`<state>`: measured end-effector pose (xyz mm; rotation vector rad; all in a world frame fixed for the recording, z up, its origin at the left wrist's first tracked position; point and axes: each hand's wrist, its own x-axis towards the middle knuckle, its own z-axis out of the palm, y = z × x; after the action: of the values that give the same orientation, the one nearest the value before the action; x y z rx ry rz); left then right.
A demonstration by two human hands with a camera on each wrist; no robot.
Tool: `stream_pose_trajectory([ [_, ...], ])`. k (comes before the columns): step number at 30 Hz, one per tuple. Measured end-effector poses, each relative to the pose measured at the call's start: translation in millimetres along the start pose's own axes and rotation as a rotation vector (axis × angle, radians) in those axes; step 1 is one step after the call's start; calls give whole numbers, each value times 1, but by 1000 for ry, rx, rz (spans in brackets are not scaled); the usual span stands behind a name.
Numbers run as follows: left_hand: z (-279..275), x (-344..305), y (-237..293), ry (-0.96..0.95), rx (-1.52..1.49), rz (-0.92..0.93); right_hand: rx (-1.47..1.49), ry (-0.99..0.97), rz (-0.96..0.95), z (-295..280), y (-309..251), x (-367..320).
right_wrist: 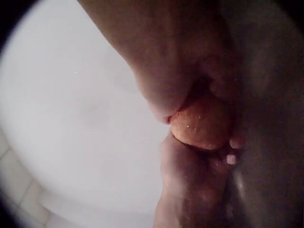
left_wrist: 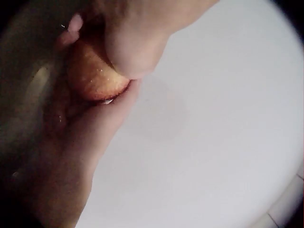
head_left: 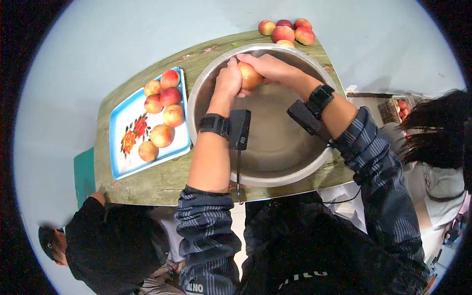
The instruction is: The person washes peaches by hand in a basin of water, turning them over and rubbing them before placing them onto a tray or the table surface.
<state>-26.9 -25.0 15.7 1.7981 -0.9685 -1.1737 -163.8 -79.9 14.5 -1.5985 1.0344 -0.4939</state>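
Between both hands, over a wide steel basin point(head_left: 318, 164), is a round yellow-red peach point(head_left: 250, 77). My left hand point(head_left: 229, 81) grips it from the left, its fingers round the fruit's lower side. From the other side my right hand point(head_left: 269, 67) curls over the same peach, the thumb reaching across its top. Water drops glisten on the peach point(left_wrist: 95, 78) in the left wrist view. Both hands close round the peach point(right_wrist: 202, 126) in the right wrist view too, hiding much of its skin. Cloudy water point(head_left: 275, 132) lies in the basin below.
A blue-rimmed floral tray point(head_left: 120, 169) with several peaches point(head_left: 162, 135) stands left of the basin. More peaches point(head_left: 283, 34) sit behind the basin at the table's far edge. One person point(head_left: 113, 241) is at lower left, another point(head_left: 435, 147) at right near a fruit basket point(head_left: 388, 112).
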Motion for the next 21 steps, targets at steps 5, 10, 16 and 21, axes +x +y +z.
stream_pose_trajectory([
  [5,4,-5,-1,-81,-36,235,219,-115,143,-3,-25,-40],
  [10,2,-15,4,-263,225,139,-72,-119,283,-12,-8,-25],
  [16,6,1,-12,-14,679,314,-727,-12,189,-15,-3,-2],
  [21,0,-23,1,-69,1056,426,-710,-33,202,-24,-14,-12],
])
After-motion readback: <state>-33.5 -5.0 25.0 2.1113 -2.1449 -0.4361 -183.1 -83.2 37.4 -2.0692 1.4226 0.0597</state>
